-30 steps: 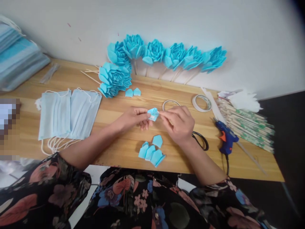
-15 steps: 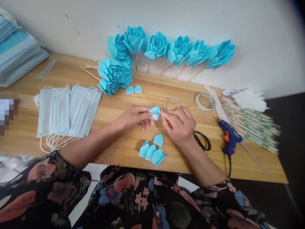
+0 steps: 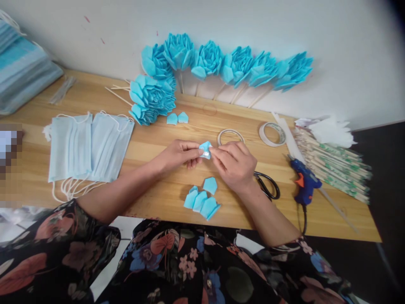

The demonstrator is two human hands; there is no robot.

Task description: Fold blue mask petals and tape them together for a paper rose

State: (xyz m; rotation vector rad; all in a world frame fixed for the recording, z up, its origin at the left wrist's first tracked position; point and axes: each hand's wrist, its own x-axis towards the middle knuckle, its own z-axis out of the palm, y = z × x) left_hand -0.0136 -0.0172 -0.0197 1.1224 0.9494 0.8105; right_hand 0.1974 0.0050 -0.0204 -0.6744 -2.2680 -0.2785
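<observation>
A small folded light-blue petal (image 3: 205, 146) is pinched at its left side between the thumb and fingers of my left hand (image 3: 182, 154). Along the lower part of the petal runs a shiny whitish strip, which looks like tape. My right hand (image 3: 236, 162) is closed, its thumb and fingertip pressed together at the petal's right edge; what lies in that pinch is too small to make out. Below the hands rest a single blue petal (image 3: 210, 185) and a cluster of several folded petals (image 3: 200, 202). Two more blue petals (image 3: 177, 118) lie farther back.
Blue flowers (image 3: 207, 59) on sticks lean along the wall. Face masks (image 3: 90, 147) lie at left. Tape rolls (image 3: 272, 134), black-handled scissors (image 3: 268, 185), a blue glue gun (image 3: 304, 179) and wrapped chopsticks (image 3: 335, 162) occupy the right side.
The petal has tilted slightly between my hands, and its strip, matte white before, now gleams. My right hand has shifted a little to the left.
</observation>
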